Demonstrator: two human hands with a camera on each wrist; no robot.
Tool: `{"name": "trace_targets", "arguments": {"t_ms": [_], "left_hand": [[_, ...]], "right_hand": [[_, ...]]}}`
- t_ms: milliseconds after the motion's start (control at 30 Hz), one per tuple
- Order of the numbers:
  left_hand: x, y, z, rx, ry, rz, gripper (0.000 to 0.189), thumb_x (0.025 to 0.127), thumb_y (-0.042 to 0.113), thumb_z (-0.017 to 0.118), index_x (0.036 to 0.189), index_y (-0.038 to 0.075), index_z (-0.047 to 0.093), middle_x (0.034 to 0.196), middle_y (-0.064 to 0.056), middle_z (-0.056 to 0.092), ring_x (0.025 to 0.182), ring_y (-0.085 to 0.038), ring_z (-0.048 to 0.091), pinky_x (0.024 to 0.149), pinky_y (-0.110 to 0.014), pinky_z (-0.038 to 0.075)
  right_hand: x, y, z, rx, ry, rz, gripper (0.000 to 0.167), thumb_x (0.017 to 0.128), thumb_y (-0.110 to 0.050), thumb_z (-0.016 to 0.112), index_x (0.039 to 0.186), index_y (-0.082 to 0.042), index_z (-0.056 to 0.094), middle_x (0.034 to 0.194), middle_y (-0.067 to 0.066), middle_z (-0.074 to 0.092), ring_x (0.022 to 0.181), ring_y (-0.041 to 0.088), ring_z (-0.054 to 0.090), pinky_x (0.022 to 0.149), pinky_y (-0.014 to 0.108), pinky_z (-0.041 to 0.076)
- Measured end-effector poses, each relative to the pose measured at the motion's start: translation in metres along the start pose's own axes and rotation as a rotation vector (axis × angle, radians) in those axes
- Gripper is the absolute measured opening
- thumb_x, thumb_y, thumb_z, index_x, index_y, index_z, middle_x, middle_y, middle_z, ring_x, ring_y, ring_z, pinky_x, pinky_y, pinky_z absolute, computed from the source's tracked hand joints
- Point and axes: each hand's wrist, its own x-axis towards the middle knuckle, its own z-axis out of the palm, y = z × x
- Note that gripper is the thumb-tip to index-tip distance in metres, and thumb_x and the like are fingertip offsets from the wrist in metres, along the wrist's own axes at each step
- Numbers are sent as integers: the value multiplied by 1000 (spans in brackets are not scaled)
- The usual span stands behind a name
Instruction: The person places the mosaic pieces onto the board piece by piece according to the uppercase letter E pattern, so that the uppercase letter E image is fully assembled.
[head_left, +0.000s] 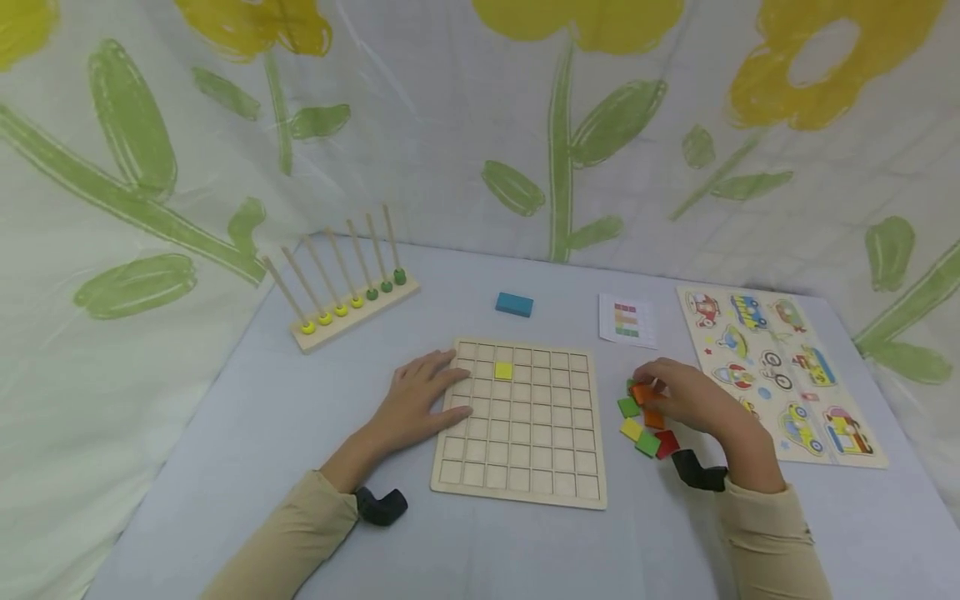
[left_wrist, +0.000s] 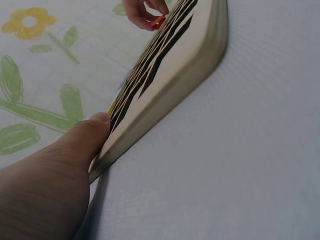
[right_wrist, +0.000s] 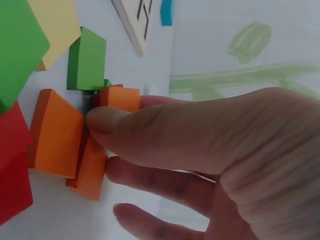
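Beige sleeves (head_left: pixel 772 533) lie closest, each with a black wrist mount (head_left: pixel 381 506) beside its cuff, and both arms reach forward over the cloth-covered bench (head_left: pixel 525 550). Between them lies the wooden grid board (head_left: pixel 520 432), flat and central, presumably so either hand can get at its cells. Its left rim is under the left hand (head_left: pixel 420 396), fingers spread and the thumb laid over the edge; that grip is wide and clasps nothing, likely just steadying the board against sliding. A single yellow tile (head_left: pixel 503 370) sits in the second row from the far edge, third column from the left.

To the board's right, the right hand (head_left: pixel 686 396) has a narrow grip, thumb and fingers pinching an orange tile (right_wrist: pixel 122 98) by its edges, perhaps to lift it out of the heap. Loose green, yellow, red and orange tiles lie just beside, within easy reach. Beyond them is a printed card (head_left: pixel 627 321) with rows of coloured squares, probably kept near as a reference. Off to the side stays the vehicle puzzle (head_left: pixel 757 342).
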Motion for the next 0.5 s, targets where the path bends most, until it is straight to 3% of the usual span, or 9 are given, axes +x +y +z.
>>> {"name": "trace_targets", "arguments": {"t_ms": [167, 333, 500], "left_hand": [[0, 0, 0, 7, -4, -5, 58, 89, 59, 56, 137, 26, 51, 154, -3, 31, 142, -27, 25, 109, -52, 21], [-1, -1, 1, 14, -5, -4, 58, 89, 59, 55, 137, 26, 51, 154, -3, 31, 142, -27, 25, 109, -51, 22], [0, 0, 0, 13, -2, 1, 58, 89, 59, 55, 137, 26, 51, 154, -3, 32, 143, -27, 25, 109, -51, 22]], "right_hand": [[3, 0, 2, -12, 2, 15, 25, 87, -9, 67, 112, -8, 64, 106, 6, 61, 95, 26, 55, 79, 41, 52], [2, -3, 2, -40, 40, -20, 25, 89, -13, 67, 113, -6, 66, 108, 6, 62, 98, 27, 58, 82, 44, 52], [2, -17, -2, -62, 91, -51, 35, 91, -16, 66, 123, -4, 61, 113, 8, 63, 101, 28, 59, 84, 47, 51]]}}
